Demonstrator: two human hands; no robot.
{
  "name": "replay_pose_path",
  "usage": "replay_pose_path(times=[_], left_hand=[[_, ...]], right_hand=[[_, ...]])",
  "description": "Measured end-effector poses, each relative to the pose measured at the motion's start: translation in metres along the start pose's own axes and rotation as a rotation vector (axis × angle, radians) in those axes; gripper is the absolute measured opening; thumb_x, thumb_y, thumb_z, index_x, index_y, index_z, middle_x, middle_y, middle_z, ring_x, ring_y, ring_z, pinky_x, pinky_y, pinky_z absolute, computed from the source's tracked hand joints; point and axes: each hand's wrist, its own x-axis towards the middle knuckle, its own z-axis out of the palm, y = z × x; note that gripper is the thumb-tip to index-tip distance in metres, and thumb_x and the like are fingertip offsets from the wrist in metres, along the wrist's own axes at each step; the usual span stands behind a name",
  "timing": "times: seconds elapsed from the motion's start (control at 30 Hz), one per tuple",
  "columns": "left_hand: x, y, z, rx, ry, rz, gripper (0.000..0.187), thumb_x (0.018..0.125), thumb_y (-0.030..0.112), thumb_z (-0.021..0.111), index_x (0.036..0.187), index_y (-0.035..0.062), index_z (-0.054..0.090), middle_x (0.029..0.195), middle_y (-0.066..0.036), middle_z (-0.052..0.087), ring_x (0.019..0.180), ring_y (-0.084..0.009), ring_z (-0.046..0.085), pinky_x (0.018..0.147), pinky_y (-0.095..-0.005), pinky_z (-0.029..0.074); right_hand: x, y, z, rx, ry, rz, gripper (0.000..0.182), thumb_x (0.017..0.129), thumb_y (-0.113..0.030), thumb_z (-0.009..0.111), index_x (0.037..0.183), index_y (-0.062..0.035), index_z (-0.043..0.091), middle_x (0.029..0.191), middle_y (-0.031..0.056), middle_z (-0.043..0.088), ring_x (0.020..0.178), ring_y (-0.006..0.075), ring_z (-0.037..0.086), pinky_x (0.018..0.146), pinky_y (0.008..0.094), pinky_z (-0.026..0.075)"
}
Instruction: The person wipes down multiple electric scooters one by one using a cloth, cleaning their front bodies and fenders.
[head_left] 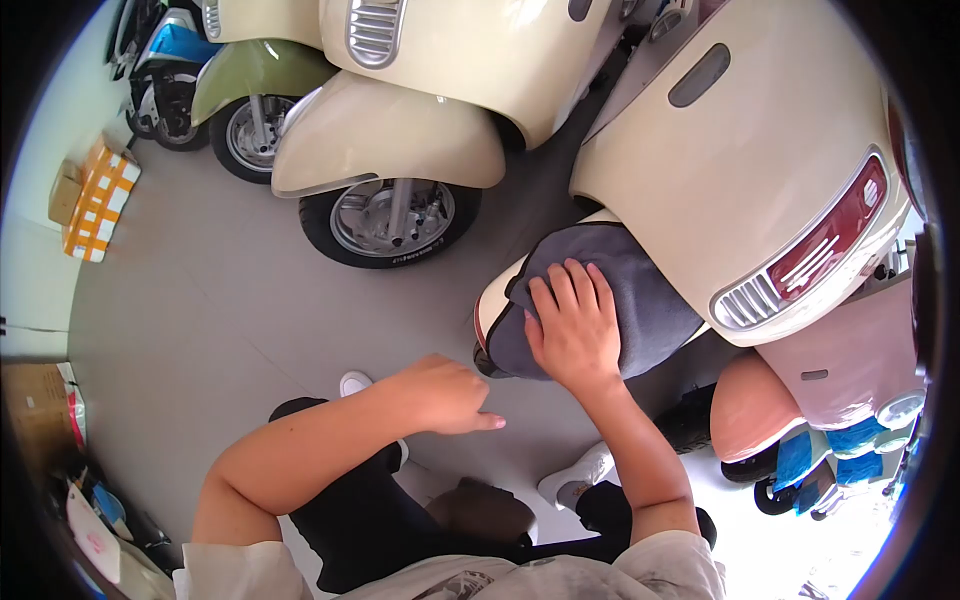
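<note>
My right hand (577, 325) lies flat on a dark grey cloth (645, 300) with black edging, its fingers stretched out and slightly apart. Beneath the cloth is the rear fender (495, 300) of a cream scooter (740, 140); most of that fender is covered. Apart from the cloth, to its left, my left hand (450, 395) hangs in the air with the fingers curled in and one digit pointing right. I see nothing in it, though its palm side is hidden.
Another cream scooter's front wheel (390, 220) stands ahead, with a green-fendered scooter (255, 80) beyond it. Pink scooter bodywork (840, 350) is at the right. A low brown stool (485, 510) is between my legs. Boxes with orange tape (100, 200) sit along the left wall.
</note>
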Motion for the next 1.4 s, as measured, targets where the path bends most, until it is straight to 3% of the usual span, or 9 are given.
replay_pose_path(times=[0.37,0.43,0.67,0.83,0.97,1.07,1.17,1.3,1.4], left_hand=[[-0.017,0.028,0.010,0.039,-0.020,0.004,0.060,0.099,0.055,0.056,0.087,0.0006,0.077,0.085,-0.016,0.075,0.088,-0.0340,0.074,0.079,-0.0458,0.057],[-0.028,0.033,0.017,-0.039,0.075,0.069,0.056,0.099,0.052,0.058,0.083,-0.0007,0.067,0.077,-0.019,0.070,0.080,-0.0382,0.071,0.078,-0.0479,0.055],[-0.068,0.027,0.052,-0.100,0.128,-0.022,0.054,0.100,0.050,0.058,0.084,-0.0008,0.067,0.079,-0.018,0.070,0.081,-0.0381,0.070,0.078,-0.0494,0.054],[-0.066,0.009,0.045,-0.181,0.013,-0.232,0.059,0.098,0.056,0.056,0.092,-0.0002,0.073,0.094,-0.019,0.074,0.094,-0.0380,0.071,0.086,-0.0501,0.055],[-0.037,-0.035,0.079,-0.100,0.002,-0.211,0.061,0.100,0.057,0.052,0.096,-0.0003,0.071,0.098,-0.018,0.073,0.096,-0.0377,0.070,0.083,-0.0495,0.054],[-0.026,-0.058,0.086,0.060,-0.244,-0.277,0.073,0.100,0.064,0.044,0.107,-0.0020,0.075,0.110,-0.021,0.073,0.106,-0.0386,0.069,0.093,-0.0493,0.053],[-0.004,-0.085,0.072,-0.032,-0.358,-0.348,0.073,0.099,0.066,0.045,0.096,0.0001,0.077,0.101,-0.016,0.076,0.099,-0.0357,0.071,0.095,-0.0480,0.053],[0.030,-0.121,0.059,-0.005,-0.353,-0.349,0.073,0.096,0.068,0.048,0.094,0.0008,0.078,0.096,-0.016,0.075,0.096,-0.0347,0.070,0.093,-0.0468,0.053],[0.047,-0.132,0.045,0.039,-0.479,-0.441,0.073,0.096,0.068,0.048,0.094,0.0016,0.078,0.097,-0.015,0.075,0.096,-0.0338,0.070,0.092,-0.0469,0.054]], right_hand=[[0.000,0.000,-0.001,0.020,0.021,-0.012,0.043,0.083,-0.028,0.071,0.120,-0.0100,0.063,0.126,0.0105,0.059,0.129,0.0292,0.052,0.116,0.0470,0.037],[-0.002,0.000,0.000,0.015,0.034,-0.012,0.041,0.084,-0.028,0.071,0.120,-0.0104,0.063,0.126,0.0102,0.059,0.129,0.0290,0.052,0.116,0.0471,0.036],[-0.007,0.000,-0.002,0.011,0.035,-0.050,0.040,0.088,-0.028,0.070,0.122,-0.0098,0.063,0.128,0.0103,0.059,0.131,0.0290,0.051,0.117,0.0468,0.035],[-0.009,0.003,-0.005,0.019,0.028,-0.063,0.040,0.088,-0.030,0.068,0.123,-0.0106,0.063,0.129,0.0106,0.059,0.131,0.0299,0.051,0.118,0.0474,0.034],[-0.007,0.002,-0.007,0.032,0.019,-0.051,0.041,0.087,-0.031,0.068,0.123,-0.0101,0.062,0.129,0.0108,0.059,0.131,0.0298,0.050,0.118,0.0475,0.034],[-0.006,0.002,-0.009,0.071,0.016,-0.033,0.038,0.086,-0.028,0.069,0.119,-0.0098,0.065,0.129,0.0124,0.060,0.131,0.0312,0.051,0.118,0.0482,0.034],[-0.007,0.004,-0.007,0.032,0.003,-0.022,0.043,0.087,-0.031,0.069,0.124,-0.0093,0.063,0.131,0.0119,0.059,0.132,0.0298,0.051,0.117,0.0471,0.035],[-0.007,0.006,-0.010,0.031,-0.004,-0.024,0.042,0.087,-0.032,0.070,0.123,-0.0105,0.064,0.131,0.0108,0.059,0.131,0.0286,0.052,0.117,0.0465,0.035],[-0.009,0.005,-0.014,0.028,-0.028,-0.032,0.044,0.085,-0.033,0.072,0.123,-0.0126,0.065,0.131,0.0089,0.060,0.132,0.0266,0.051,0.118,0.0453,0.034]])
